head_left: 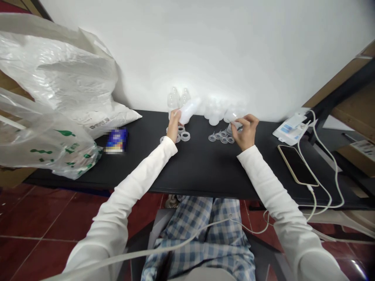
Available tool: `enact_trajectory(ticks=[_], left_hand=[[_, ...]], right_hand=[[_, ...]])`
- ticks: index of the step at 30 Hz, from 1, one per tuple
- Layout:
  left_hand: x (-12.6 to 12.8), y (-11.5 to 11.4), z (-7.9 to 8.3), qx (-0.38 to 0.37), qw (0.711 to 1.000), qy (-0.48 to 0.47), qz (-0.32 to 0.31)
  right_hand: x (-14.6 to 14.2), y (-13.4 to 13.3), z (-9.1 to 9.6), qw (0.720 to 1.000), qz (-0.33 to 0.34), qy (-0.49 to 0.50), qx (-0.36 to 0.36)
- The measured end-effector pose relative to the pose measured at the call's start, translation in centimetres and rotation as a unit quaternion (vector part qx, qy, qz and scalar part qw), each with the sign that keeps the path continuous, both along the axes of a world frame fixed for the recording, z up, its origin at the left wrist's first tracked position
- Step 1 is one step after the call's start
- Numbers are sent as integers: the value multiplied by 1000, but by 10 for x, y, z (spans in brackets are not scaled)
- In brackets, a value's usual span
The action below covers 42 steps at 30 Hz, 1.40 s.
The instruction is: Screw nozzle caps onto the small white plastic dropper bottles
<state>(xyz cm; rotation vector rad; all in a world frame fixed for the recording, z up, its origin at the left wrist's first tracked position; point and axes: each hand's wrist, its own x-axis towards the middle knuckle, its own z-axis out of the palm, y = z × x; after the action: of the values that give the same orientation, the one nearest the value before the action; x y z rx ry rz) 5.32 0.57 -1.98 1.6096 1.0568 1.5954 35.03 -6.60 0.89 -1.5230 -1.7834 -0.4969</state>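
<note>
My left hand (pixel 175 124) is closed around a translucent, milky bottle (pixel 190 110), which tilts up to the right. Behind that hand stand several clear domed caps (pixel 185 95). White screw rings (pixel 185 136) lie beside its wrist, partly covered by it. With thumb and fingers my right hand (pixel 246 130) pinches a clear domed cap (pixel 231 114). Just left of this hand is a cluster of small clear round pieces (pixel 224 139) with thin rims. Several milky, rounded containers (pixel 215 113) are grouped against the wall between my hands; glare blurs their outlines.
Large white plastic bags (pixel 58 70) crowd the left of the black table (pixel 202 168), near a blue packet (pixel 116 140). On the right are a phone (pixel 297 164) on a white cable (pixel 332 156) and a white plastic package (pixel 291 128). A white wall (pixel 205 47) borders the back.
</note>
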Motion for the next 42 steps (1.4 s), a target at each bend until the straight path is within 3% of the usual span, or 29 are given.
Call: enact_trajectory(ticks=[3,7,12,15,19,29,34,42], left_hand=[[11,-2,2,-20,995,92,-43],[37,0,5,-91,977,134,-137],[71,28,3,-169,956,215,-107],[81,39,3,-173,944,246,-138],[85,38,8,-158,942,248,-163],[108,32,11,-225,939,191,-177],[107,34,11,-201,946,170,-192],[92,35,17,-184,955,205,-108]], right_hand=[[10,5,-3,997,-22,48,51],[16,7,-3,994,-42,87,59],[17,4,2,990,-82,86,77],[20,6,1,987,-79,73,122],[27,14,-4,979,-43,74,186],[28,15,-6,984,-36,96,143],[31,19,-9,987,-32,96,123],[29,15,-7,988,-45,81,122]])
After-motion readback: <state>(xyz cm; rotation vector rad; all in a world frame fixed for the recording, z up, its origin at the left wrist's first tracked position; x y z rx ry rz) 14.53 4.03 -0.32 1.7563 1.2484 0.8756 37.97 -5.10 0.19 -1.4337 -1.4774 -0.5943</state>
